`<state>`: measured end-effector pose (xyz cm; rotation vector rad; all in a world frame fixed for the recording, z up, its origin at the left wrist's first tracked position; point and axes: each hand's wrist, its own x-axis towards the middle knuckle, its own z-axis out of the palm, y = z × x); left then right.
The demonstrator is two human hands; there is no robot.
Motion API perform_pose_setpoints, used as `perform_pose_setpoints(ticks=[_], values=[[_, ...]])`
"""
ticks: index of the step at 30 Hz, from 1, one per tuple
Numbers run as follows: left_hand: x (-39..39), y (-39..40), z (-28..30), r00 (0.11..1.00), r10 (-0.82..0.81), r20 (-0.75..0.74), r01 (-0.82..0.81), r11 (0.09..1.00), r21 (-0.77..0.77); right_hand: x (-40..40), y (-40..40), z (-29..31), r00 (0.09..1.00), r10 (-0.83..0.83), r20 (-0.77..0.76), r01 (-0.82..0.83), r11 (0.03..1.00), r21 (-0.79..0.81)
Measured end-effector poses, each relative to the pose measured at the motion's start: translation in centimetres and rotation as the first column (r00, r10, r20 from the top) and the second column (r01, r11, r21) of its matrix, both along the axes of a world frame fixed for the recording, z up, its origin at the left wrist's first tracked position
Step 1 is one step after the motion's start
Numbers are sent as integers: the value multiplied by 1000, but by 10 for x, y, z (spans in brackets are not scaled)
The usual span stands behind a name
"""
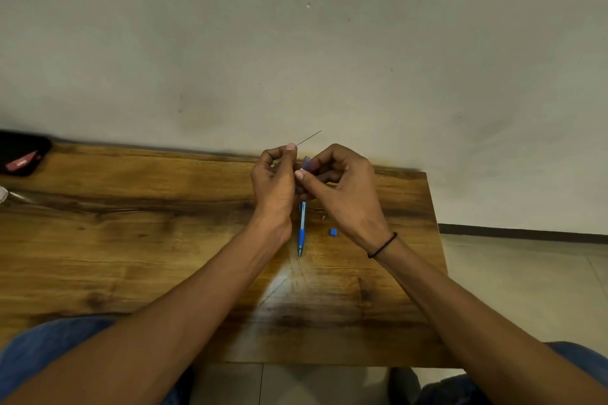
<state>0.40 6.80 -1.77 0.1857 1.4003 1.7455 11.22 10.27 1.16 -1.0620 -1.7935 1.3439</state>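
My left hand [274, 179] is raised above the wooden table [164, 240] and pinches a thin dark rod [309, 137] between thumb and fingertip; the rod points up and to the right. Close beside it, my right hand [342, 187] pinches a small bluish translucent piece [307, 163]. The two hands nearly touch. Under them on the table lies a blue pen barrel [301, 230], tip toward me. To its right sits a small blue cap piece [333, 232].
A black pouch with a red label [21, 156] lies at the table's far left edge, with a pale object [3, 194] below it. A plain wall stands behind the table. Tiled floor [526, 289] shows to the right.
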Motion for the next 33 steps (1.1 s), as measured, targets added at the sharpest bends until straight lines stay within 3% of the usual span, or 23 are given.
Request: perform_pose_setpoints(ticks=[9,26,28,30,33], values=[[-2,0,-4,996,64,67,-66,997,33,-7,-12,1,999,13,-34,-16,997,-70],[-6,3,-2,997,66,-28,-66,998,16,4,9,3,996,86,32,-84,994,-67],[-5,3,-2,998,60,-28,-60,998,10,9,18,1,993,71,94,-64,996,-68],[-4,3,-2,998,54,-13,-54,999,7,15,28,-3,958,80,275,-85,996,6],[-4,4,-4,999,40,5,-40,999,13,22,38,-13,779,114,617,-272,947,168]])
